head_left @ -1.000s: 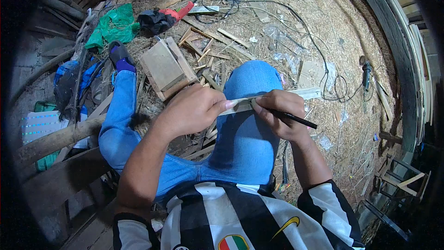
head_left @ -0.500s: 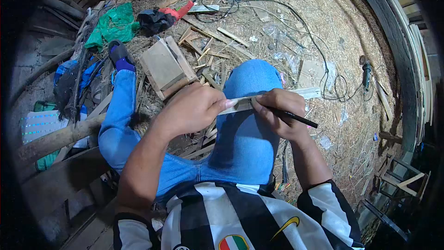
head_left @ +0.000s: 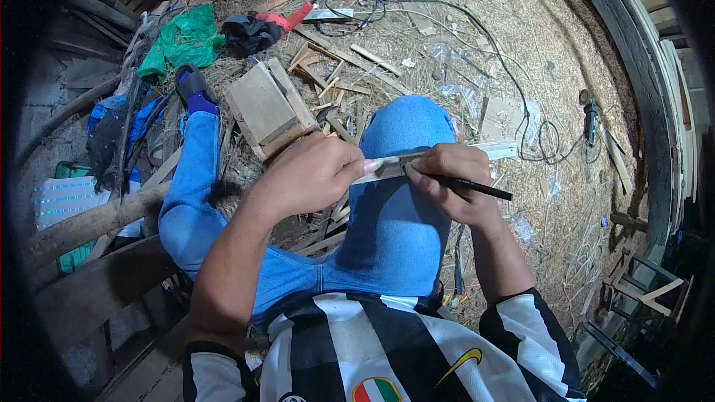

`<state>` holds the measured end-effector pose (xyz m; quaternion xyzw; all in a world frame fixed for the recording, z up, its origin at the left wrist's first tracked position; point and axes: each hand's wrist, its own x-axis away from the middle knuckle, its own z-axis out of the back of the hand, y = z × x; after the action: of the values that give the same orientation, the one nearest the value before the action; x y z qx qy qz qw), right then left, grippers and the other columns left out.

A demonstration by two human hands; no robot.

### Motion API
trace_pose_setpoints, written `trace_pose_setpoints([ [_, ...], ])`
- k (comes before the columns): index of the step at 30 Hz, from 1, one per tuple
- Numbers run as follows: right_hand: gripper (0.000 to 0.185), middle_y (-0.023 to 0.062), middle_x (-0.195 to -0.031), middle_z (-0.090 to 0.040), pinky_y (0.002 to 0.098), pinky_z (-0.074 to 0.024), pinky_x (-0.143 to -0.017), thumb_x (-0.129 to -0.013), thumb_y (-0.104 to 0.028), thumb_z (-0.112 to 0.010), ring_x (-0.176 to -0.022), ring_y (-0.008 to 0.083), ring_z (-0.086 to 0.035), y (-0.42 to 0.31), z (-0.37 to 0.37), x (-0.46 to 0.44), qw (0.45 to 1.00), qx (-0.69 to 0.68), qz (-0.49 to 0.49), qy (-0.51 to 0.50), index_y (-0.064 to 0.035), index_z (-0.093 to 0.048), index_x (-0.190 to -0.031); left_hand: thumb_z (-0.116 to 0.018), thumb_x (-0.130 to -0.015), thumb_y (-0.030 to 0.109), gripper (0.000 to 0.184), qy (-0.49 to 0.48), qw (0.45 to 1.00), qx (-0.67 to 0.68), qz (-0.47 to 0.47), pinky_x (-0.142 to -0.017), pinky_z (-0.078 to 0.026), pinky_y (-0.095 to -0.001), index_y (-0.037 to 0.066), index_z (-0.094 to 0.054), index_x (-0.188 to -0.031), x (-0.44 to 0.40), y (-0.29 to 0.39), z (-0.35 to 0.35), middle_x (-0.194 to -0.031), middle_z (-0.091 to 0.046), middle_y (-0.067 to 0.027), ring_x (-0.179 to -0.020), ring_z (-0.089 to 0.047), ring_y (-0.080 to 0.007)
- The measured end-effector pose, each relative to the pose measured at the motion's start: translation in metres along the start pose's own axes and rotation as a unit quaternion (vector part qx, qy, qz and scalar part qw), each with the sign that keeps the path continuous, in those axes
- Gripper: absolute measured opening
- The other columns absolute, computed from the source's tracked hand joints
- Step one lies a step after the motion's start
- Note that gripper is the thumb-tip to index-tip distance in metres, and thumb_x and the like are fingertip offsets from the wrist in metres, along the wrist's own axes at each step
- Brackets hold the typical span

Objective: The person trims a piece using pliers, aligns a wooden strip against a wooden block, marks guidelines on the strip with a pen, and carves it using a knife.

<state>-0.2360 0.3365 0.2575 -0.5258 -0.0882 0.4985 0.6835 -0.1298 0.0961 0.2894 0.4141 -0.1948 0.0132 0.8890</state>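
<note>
A narrow pale wooden strip [head_left: 497,150] lies across my raised knee [head_left: 408,119], running between both hands. My left hand [head_left: 316,171] is closed on the strip's left part, its thumb pressed along the top. My right hand [head_left: 454,179] is closed round a slim dark pen-like tool [head_left: 480,189], whose back end points down to the right. The fingertips of that hand rest on the strip, and the tool's tip is hidden there. A thin piece lies along the strip's upper edge between the hands; I cannot make out what it is.
A wooden box [head_left: 262,108] stands left of the knee, with wood scraps [head_left: 324,67] beyond it. A green bag [head_left: 186,37] lies at upper left. Black cable [head_left: 484,30] and a grinder-like tool [head_left: 589,120] are on the littered floor. Wooden beams [head_left: 97,223] are at left.
My right fingertips and the pen-like tool have shifted very slightly at the strip. My left hand and the strip have hardly moved.
</note>
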Motion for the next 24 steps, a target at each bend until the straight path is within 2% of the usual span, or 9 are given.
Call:
trace_pose_setpoints([
  [6, 0.015, 0.0157, -0.075, -0.070, 0.0368, -0.0522, -0.059, -0.082, -0.009, -0.076, -0.065, 0.0275, -0.069, 0.000, 0.003, -0.002, 0.999, -0.026, 0.017, -0.021, 0.0041, -0.072, -0.086, -0.060, -0.103, 0.033, 0.041, -0.001, 1.000, -0.001, 0.002, -0.059, -0.043, -0.0432, -0.004, -0.062, -0.082, 0.000, -0.001, 0.000, -0.061, -0.052, -0.0167, -0.057, -0.048, -0.0245],
  [9, 0.012, 0.0142, -0.072, -0.064, 0.0394, -0.0494, -0.057, -0.084, -0.010, -0.070, -0.062, 0.0301, -0.064, -0.001, 0.003, -0.001, 0.999, -0.042, 0.012, -0.020, 0.0017, -0.068, -0.083, -0.060, -0.102, 0.032, 0.040, 0.003, 1.000, 0.005, 0.005, -0.060, -0.043, -0.0431, -0.003, -0.063, -0.083, 0.000, 0.001, 0.000, -0.061, -0.053, -0.0175, -0.058, -0.049, -0.0255],
  [12, 0.011, 0.0136, -0.071, -0.065, 0.0376, -0.0487, -0.057, -0.083, -0.008, -0.072, -0.062, 0.0279, -0.065, -0.004, 0.003, -0.001, 0.998, -0.056, -0.004, -0.018, 0.0026, -0.068, -0.083, -0.061, -0.102, 0.032, 0.040, 0.006, 1.000, -0.013, -0.003, -0.060, -0.044, -0.0428, -0.003, -0.063, -0.083, 0.000, 0.003, 0.002, -0.062, -0.055, -0.0172, -0.058, -0.051, -0.0252],
  [16, 0.008, 0.0123, -0.075, -0.069, 0.0327, -0.0486, -0.060, -0.083, -0.004, -0.075, -0.066, 0.0204, -0.066, -0.015, 0.010, 0.002, 0.992, -0.095, -0.063, 0.051, 0.0028, -0.070, -0.085, -0.061, -0.102, 0.032, 0.039, 0.028, 0.999, -0.028, -0.017, -0.059, -0.044, -0.0429, -0.003, -0.064, -0.084, 0.005, 0.000, 0.000, -0.063, -0.056, -0.0175, -0.057, -0.052, -0.0267],
  [18, 0.009, 0.0128, -0.080, -0.071, 0.0322, -0.0507, -0.063, -0.085, -0.004, -0.075, -0.070, 0.0195, -0.067, -0.021, 0.009, 0.002, 0.983, -0.093, -0.054, 0.148, 0.0028, -0.070, -0.088, -0.063, -0.101, 0.031, 0.038, 0.056, 0.998, 0.016, -0.030, -0.058, -0.044, -0.0391, -0.002, -0.065, -0.083, 0.010, -0.008, -0.002, -0.062, -0.057, -0.0118, -0.057, -0.054, -0.0204],
  [19, 0.011, 0.0137, -0.084, -0.071, 0.0313, -0.0519, -0.067, -0.086, -0.004, -0.075, -0.073, 0.0200, -0.068, -0.026, 0.011, 0.000, 0.985, -0.069, -0.052, 0.147, 0.0032, -0.070, -0.092, -0.063, -0.101, 0.031, 0.038, 0.060, 0.998, 0.014, -0.029, -0.058, -0.044, -0.0391, -0.002, -0.065, -0.083, 0.013, -0.013, -0.003, -0.062, -0.057, -0.0118, -0.057, -0.054, -0.0204],
  [21, 0.011, 0.0137, -0.084, -0.071, 0.0309, -0.0521, -0.067, -0.087, -0.004, -0.075, -0.074, 0.0198, -0.068, -0.034, 0.011, -0.006, 0.987, -0.039, -0.038, 0.150, 0.0034, -0.070, -0.093, -0.065, -0.102, 0.031, 0.035, 0.062, 0.992, 0.111, 0.015, -0.056, -0.043, -0.0318, -0.001, -0.067, -0.086, 0.023, -0.026, -0.003, -0.062, -0.057, -0.0024, -0.058, -0.053, -0.0106],
  [22, 0.011, 0.0137, -0.085, -0.072, 0.0305, -0.0522, -0.068, -0.088, -0.004, -0.075, -0.075, 0.0195, -0.068, -0.038, 0.008, -0.011, 0.988, -0.009, -0.027, 0.153, 0.0036, -0.070, -0.094, -0.065, -0.102, 0.031, 0.035, 0.069, 0.991, 0.109, 0.017, -0.056, -0.043, -0.0318, -0.001, -0.067, -0.086, 0.027, -0.038, -0.006, -0.062, -0.057, -0.0024, -0.058, -0.053, -0.0106],
  [24, 0.012, 0.0115, -0.085, -0.071, 0.0300, -0.0521, -0.069, -0.089, -0.006, -0.076, -0.075, 0.0174, -0.068, -0.049, -0.004, -0.024, 0.981, -0.059, -0.061, 0.172, 0.0034, -0.071, -0.094, -0.066, -0.102, 0.031, 0.032, 0.106, 0.978, 0.179, 0.031, -0.054, -0.040, -0.0255, 0.001, -0.069, -0.091, 0.038, -0.061, -0.007, -0.065, -0.057, 0.0044, -0.061, -0.050, -0.0035],
])
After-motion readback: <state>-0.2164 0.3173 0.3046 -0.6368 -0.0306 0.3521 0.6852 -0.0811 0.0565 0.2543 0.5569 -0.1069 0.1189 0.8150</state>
